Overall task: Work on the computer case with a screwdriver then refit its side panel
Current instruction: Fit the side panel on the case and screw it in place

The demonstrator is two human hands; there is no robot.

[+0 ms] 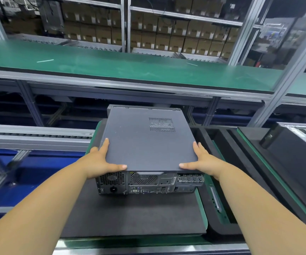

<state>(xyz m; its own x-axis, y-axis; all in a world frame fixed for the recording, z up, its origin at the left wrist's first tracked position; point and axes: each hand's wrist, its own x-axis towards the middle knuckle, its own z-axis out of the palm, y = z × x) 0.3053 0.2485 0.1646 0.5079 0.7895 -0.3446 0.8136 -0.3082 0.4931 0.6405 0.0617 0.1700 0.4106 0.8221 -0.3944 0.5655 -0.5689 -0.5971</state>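
While the computer case (148, 144) lies flat on the black foam mat (130, 216) on the bench, rear ports facing you, your left hand (100, 161) and right hand (201, 161) rest with straight fingers on the side panel (141, 137) near its rear corners. The case is likely heavy and rigid, the painted panel smooth; hold it by the rear corners and side edges.

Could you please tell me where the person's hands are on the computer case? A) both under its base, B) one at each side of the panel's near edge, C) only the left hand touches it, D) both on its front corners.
B: the left hand and right hand each rest at a side of the panel on top of the case, thumbs along its near edge.
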